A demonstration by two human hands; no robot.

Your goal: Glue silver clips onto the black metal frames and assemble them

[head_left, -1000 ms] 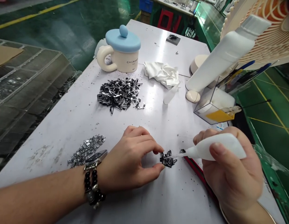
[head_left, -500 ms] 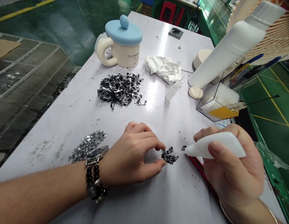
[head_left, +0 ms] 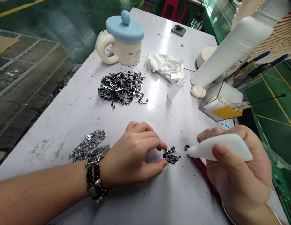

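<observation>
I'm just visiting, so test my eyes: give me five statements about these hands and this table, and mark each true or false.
1. The right hand holds a white squeeze bottle. True.
2. The mug has a pink lid. False: its lid is light blue.
3. The left hand has its fingertips at a small black bunch. True.
4. The larger black pile is inside the mug. False: it lies on the table.
5. The bottle's nozzle points toward the small bunch. True.
</observation>
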